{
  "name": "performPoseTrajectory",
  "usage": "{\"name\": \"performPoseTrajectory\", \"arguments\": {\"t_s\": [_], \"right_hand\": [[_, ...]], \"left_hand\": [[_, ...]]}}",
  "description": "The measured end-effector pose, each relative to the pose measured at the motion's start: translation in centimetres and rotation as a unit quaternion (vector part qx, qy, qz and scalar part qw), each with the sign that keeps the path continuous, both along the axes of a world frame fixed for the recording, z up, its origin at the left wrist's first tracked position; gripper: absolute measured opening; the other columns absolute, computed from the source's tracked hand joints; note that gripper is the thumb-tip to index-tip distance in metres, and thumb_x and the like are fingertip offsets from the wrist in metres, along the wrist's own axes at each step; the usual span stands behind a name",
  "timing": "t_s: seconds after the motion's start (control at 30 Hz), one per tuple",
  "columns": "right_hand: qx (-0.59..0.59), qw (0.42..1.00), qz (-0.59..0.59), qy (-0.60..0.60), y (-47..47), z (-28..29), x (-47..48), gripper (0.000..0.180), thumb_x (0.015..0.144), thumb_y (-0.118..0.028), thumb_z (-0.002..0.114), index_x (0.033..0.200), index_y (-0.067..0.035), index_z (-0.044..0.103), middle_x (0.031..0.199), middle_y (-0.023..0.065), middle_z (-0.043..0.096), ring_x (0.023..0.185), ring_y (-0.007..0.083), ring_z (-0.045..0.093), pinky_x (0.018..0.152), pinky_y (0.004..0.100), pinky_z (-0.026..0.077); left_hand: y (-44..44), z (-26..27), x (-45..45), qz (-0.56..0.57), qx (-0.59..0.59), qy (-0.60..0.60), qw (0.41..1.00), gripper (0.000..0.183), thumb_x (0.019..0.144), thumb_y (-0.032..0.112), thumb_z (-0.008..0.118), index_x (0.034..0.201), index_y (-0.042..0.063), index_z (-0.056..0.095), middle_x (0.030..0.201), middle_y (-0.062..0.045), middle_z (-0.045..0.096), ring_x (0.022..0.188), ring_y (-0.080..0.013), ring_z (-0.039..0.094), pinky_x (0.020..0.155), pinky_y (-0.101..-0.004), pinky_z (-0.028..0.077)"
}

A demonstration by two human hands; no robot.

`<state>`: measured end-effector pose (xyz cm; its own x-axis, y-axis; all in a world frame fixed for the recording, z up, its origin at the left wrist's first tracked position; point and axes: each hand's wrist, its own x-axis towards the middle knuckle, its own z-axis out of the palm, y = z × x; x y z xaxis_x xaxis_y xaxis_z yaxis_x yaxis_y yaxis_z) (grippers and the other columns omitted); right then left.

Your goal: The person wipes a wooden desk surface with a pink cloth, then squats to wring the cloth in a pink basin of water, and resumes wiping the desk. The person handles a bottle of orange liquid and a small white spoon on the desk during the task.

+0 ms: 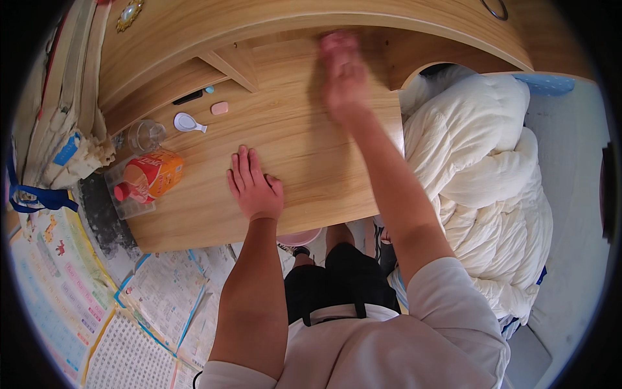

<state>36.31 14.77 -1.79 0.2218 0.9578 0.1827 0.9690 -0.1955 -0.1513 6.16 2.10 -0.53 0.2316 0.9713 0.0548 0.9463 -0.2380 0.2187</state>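
Note:
My right hand [346, 90] reaches to the back of the wooden desk [291, 185], under the raised shelf. It presses on a pink cloth [339, 43], and both are blurred. Flat on the desktop near the front edge lies my left hand [254, 187], palm down with nothing under it that I can see. Left of that hand, an orange-labelled drink bottle [154, 176] with a red cap lies on a clear plastic tray [141, 208]. Farther back are a white spoon-shaped item [188, 122] and a small pink case [219, 108].
A clear container [147, 135] and a dark flat object [188, 97] sit by the shelf [311, 13]. Its divider [231, 65] stands on the desktop. Books [73, 92] are stacked at left. A cream quilt [486, 185] borders the desk's right side; a pink basin [300, 237] is below.

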Motion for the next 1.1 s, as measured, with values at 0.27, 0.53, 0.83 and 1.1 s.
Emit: {"name": "performPoseTrajectory", "arguments": {"t_s": [0.27, 0.53, 0.83, 1.1], "right_hand": [[0.036, 0.999, 0.003, 0.039, -7.0, 1.8, 3.5, 0.065, 0.106, -0.020, 0.062, 0.164, 0.001, 0.041, 0.164, 0.0310, 0.049, 0.152, 0.0502, 0.048, 0.127, 0.0573, 0.041], [0.063, 0.991, -0.025, 0.118, -2.3, 1.8, 4.0, 0.054, 0.106, -0.019, 0.066, 0.158, -0.014, 0.050, 0.163, 0.0124, 0.055, 0.147, 0.0429, 0.054, 0.117, 0.0574, 0.047], [0.162, 0.981, -0.058, 0.093, -0.7, 1.7, 4.7, 0.044, 0.095, 0.001, 0.064, 0.138, -0.010, 0.063, 0.135, 0.0115, 0.068, 0.125, 0.0398, 0.062, 0.102, 0.0531, 0.054], [0.294, 0.953, -0.071, 0.026, 2.7, 5.5, 6.1, 0.046, 0.093, 0.004, 0.064, 0.137, -0.008, 0.065, 0.124, 0.0136, 0.071, 0.121, 0.0427, 0.063, 0.104, 0.0544, 0.052]], "left_hand": [[-0.2, -0.2, -0.5, 0.005, -0.006, -0.008, 1.000, 0.077, 0.093, 0.024, 0.057, 0.168, 0.009, 0.045, 0.183, -0.008, 0.033, 0.169, -0.0333, 0.029, 0.138, -0.0579, 0.018], [-0.2, 0.0, -0.2, 0.005, -0.013, -0.005, 1.000, 0.076, 0.094, 0.024, 0.057, 0.167, 0.010, 0.045, 0.183, -0.008, 0.034, 0.169, -0.0326, 0.029, 0.138, -0.0573, 0.018], [-0.1, -0.3, 0.1, 0.002, -0.014, -0.005, 1.000, 0.076, 0.094, 0.025, 0.057, 0.168, 0.010, 0.044, 0.183, -0.008, 0.032, 0.169, -0.0323, 0.028, 0.139, -0.0566, 0.017], [-0.1, -0.2, -0.2, 0.004, -0.017, 0.008, 1.000, 0.077, 0.094, 0.027, 0.056, 0.168, 0.010, 0.044, 0.183, -0.008, 0.032, 0.170, -0.0321, 0.027, 0.139, -0.0568, 0.017]]}}
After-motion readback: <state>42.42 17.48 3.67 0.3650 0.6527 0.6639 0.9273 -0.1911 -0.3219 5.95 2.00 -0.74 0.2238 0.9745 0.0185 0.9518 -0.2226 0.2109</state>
